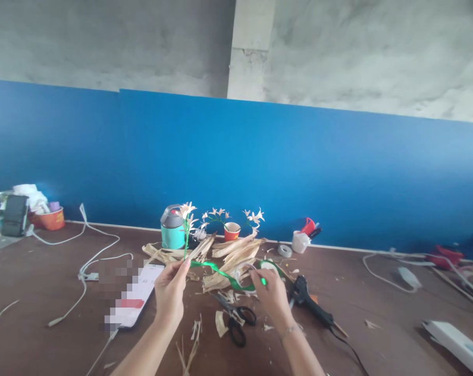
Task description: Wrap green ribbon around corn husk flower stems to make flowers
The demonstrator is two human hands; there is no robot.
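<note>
My left hand (171, 295) pinches the green stem of an artificial flower (187, 224), which stands upright with pale petals at its top. A green ribbon (213, 267) runs from the stem across to my right hand (271, 290), whose fingers are closed on it. Just behind that hand a roll of green ribbon (268, 265) shows in part. Below the ribbon, between my hands, lie black-handled scissors (236, 317). Dry husk strips (236, 256) spread over the table behind them.
A phone (138, 297) lies left, a glue gun (310, 303) right. Behind are a teal jar (173, 234), a paper cup (232, 232) with flower sprays, a tape roll (284, 251) and a white cup (300, 242). White cables (99, 256) trail left. A blue partition (299, 167) stands beyond.
</note>
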